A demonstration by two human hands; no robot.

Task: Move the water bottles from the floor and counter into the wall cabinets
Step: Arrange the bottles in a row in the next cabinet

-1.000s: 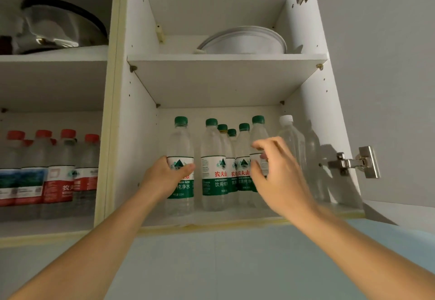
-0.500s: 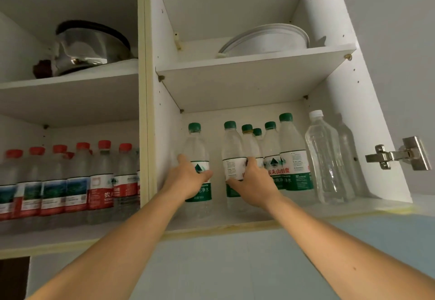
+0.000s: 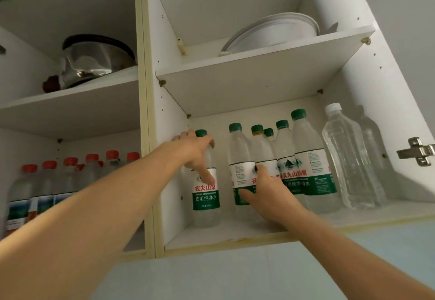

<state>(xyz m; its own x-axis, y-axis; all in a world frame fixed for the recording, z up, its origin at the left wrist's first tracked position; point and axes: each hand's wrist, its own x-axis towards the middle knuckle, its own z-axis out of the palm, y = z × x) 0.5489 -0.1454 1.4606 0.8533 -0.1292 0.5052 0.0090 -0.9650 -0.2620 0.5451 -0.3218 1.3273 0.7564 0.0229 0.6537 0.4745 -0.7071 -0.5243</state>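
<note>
Several green-capped water bottles stand on the lower shelf of the open right wall cabinet. My left hand wraps around the upper part of the leftmost green-capped bottle, which stands upright near the cabinet's left wall. My right hand grips the second green-capped bottle at its label; other green-capped bottles crowd right behind it. A clear white-capped bottle stands at the shelf's right, with another clear bottle behind it.
The left cabinet's lower shelf holds several red-capped bottles. A steel pot sits on the upper left shelf and a white bowl on the upper right. A door hinge sticks out at the right side.
My right hand came off the right-hand bottles and settled on the second bottle. My left hand slid higher up the leftmost bottle. The view shifted, so the cabinet appears further right.
</note>
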